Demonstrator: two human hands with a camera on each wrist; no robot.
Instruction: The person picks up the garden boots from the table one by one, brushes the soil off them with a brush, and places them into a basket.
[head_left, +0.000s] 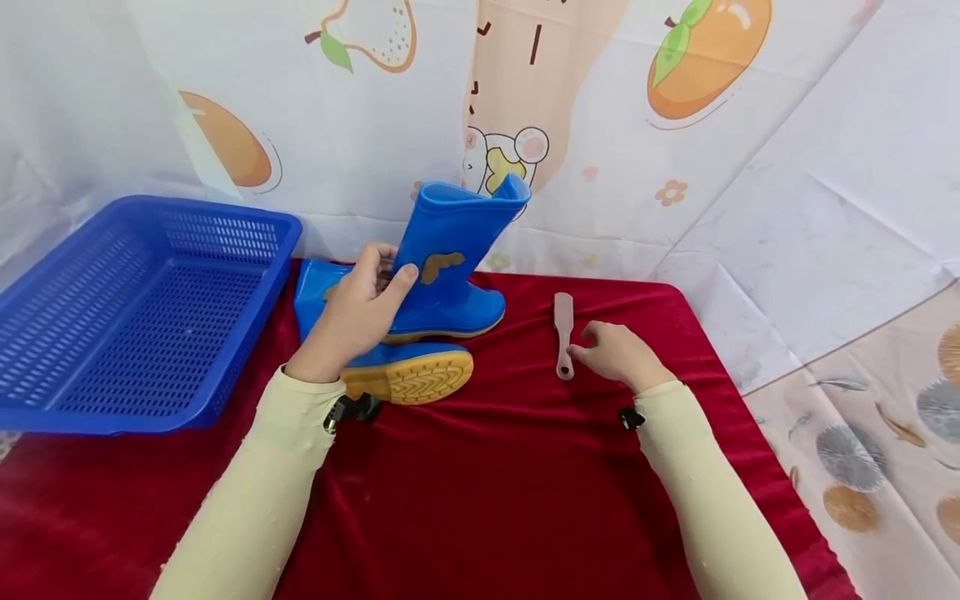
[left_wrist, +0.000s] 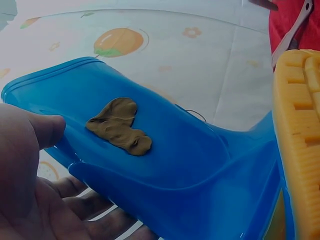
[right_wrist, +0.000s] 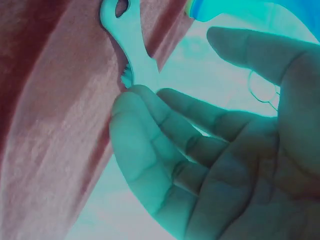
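A blue rain boot [head_left: 457, 218] stands tilted on its yellow sole, a brown muddy patch [left_wrist: 120, 125] on its shaft. My left hand [head_left: 358, 310] grips that shaft, thumb on the near side and fingers behind. Against it lies a second blue boot on its side, its yellow sole [head_left: 427, 377] facing me. To the right, a pale pink brush [head_left: 564, 321] with a hole in its handle rests on the red cloth; a few bristles show in the right wrist view. My right hand [head_left: 617, 354] hovers beside the handle, fingers loosely bent and holding nothing.
A blue plastic basket [head_left: 288, 223] with slotted walls stands at the left of the table. Red cloth [head_left: 510, 483] covers the tabletop. Behind it hangs a white curtain [head_left: 600, 200] printed with fruit, close to the boots.
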